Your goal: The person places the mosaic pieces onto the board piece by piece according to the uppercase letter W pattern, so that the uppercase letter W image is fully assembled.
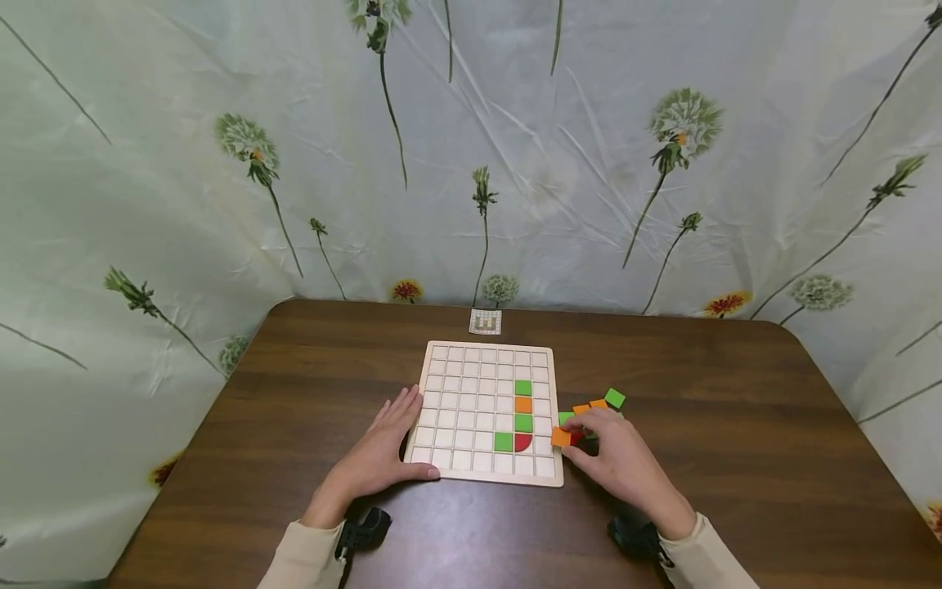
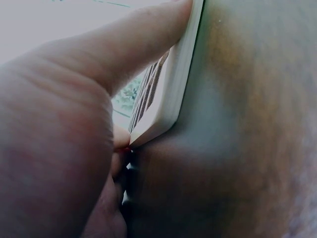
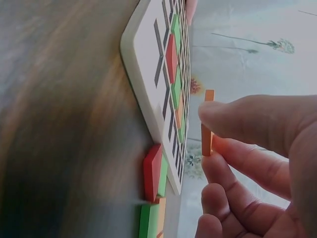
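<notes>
A pale wooden grid board [image 1: 471,384] lies on the table. Set in its right part are three green square tiles [image 1: 522,388], an orange square tile [image 1: 523,405] and a red rounded tile [image 1: 522,442]. My left hand [image 1: 379,446] rests along the board's left edge, thumb at the near-left corner and fingers straight. My right hand [image 1: 621,458] pinches an orange tile [image 3: 208,124] between thumb and fingers, raised by the board's right edge. Under and beyond that hand lie loose tiles, among them a red one [image 3: 152,173] and a green one [image 1: 614,398], partly hidden.
A small printed card [image 1: 485,321] with a coloured pattern lies behind the board, near the back edge of the brown table [image 1: 353,327]. A curtain [image 1: 559,164] printed with dandelions hangs behind the table and at its sides.
</notes>
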Motion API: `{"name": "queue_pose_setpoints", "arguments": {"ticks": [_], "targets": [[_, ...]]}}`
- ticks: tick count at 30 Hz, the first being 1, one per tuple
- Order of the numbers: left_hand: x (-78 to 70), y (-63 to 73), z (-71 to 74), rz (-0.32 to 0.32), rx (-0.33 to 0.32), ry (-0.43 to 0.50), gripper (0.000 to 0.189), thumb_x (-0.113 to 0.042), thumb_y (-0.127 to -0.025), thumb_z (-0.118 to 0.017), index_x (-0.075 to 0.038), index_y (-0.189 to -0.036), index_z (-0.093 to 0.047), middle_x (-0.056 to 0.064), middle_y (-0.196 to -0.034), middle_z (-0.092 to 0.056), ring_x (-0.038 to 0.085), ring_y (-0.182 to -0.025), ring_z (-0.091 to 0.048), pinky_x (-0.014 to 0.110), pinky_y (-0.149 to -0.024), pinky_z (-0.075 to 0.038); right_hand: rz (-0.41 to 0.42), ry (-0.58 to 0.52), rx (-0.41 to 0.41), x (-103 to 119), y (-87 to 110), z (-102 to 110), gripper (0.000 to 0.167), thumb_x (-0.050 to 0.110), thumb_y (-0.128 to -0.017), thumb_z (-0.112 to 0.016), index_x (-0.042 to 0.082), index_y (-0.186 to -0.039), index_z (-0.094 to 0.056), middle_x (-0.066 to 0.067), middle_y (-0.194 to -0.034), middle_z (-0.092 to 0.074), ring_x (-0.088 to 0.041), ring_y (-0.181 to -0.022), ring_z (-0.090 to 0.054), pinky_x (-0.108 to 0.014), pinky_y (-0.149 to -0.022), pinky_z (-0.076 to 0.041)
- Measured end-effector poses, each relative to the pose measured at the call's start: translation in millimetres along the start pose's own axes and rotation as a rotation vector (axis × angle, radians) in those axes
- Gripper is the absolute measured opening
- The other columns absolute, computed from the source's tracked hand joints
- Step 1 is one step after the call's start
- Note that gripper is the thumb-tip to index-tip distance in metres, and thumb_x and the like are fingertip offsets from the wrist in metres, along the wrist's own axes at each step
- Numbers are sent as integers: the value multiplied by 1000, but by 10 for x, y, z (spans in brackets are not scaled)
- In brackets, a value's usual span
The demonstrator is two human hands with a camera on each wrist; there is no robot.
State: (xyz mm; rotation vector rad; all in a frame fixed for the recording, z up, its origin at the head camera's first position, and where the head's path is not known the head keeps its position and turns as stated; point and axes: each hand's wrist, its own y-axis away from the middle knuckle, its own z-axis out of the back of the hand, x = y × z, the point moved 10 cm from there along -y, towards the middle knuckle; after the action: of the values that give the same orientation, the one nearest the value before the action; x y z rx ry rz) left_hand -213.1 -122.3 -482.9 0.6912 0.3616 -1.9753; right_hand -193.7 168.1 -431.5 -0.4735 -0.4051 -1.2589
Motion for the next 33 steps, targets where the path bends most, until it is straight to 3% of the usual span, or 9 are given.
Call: {"name": "queue_pose_setpoints", "arguments": {"ticks": [5, 16, 33], "targets": [[17, 21, -18, 8, 5, 2, 122, -64, -76, -77, -1, -160, -15, 11, -168, -8, 27, -155, -2, 51, -123, -5, 40, -6, -22, 73, -31, -37, 24, 14, -78, -87, 14, -100, -77, 6, -96, -68, -16, -91, -58, -38, -78, -51], [26, 43, -40, 3, 1, 3, 121, -65, -77, -77, 0, -159, -16, 12, -168, -9, 28, -154, -3, 51, -123, -5, 20, -48, 42, 178, -95, -218, 23, 17, -81, -84, 16, -102, -77, 7, -98, -66, -15, -91, -56, -33, -76, -52], [19, -2, -9, -1, -6, 6, 121, -64, -77, -77, -1, -159, -15, 12, -168, -8, 28, -155, -3, 51, -123, -5, 131, -30, 30, 443, -263, -318, 16, 14, -82, -82, 16, -97, -77, 9, -92, -67, -12, -85, -56, -30, -73, -52]]}}
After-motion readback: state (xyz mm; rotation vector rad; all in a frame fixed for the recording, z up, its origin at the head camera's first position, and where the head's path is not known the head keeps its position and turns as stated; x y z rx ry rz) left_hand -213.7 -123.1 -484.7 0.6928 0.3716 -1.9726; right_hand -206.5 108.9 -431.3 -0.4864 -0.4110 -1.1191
